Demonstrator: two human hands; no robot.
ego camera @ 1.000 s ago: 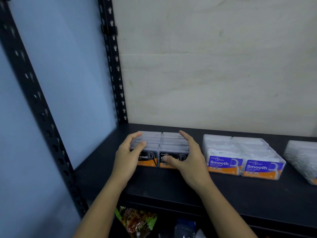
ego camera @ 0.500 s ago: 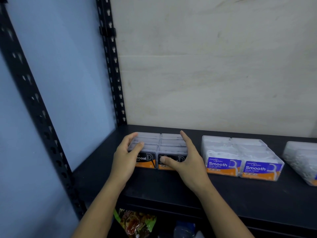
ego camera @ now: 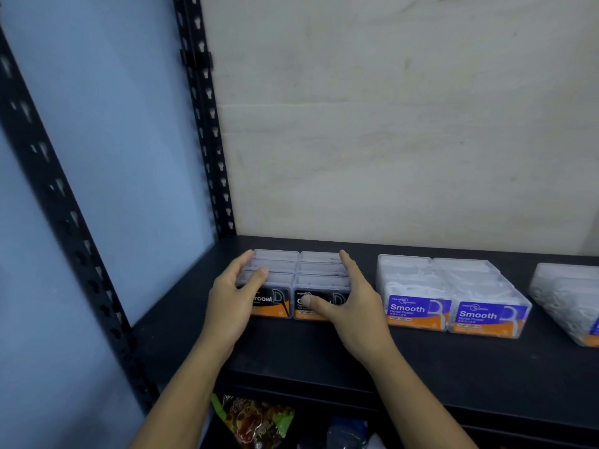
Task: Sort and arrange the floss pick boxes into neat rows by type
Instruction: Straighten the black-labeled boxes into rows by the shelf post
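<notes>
Black-labelled charcoal floss pick boxes (ego camera: 304, 277) stand in two rows side by side at the left of the black shelf (ego camera: 421, 358). My left hand (ego camera: 231, 296) presses flat against the block's left side, thumb on the front box's lid. My right hand (ego camera: 353, 303) presses against its right side, thumb across the front label. To the right stand two rows of purple-labelled Smooth floss pick boxes (ego camera: 450, 293). More clear boxes with white picks (ego camera: 570, 296) sit at the far right, cut off by the frame edge.
A black perforated upright (ego camera: 207, 124) rises at the shelf's back left corner, another (ego camera: 61, 202) at the front left. A pale wall backs the shelf. Below the shelf lie a snack bag (ego camera: 256, 419) and other packets. A gap separates the charcoal and Smooth groups.
Both hands stay pressed on the charcoal block's sides. The block has shifted slightly in the frame, mostly from the camera's own movement.
</notes>
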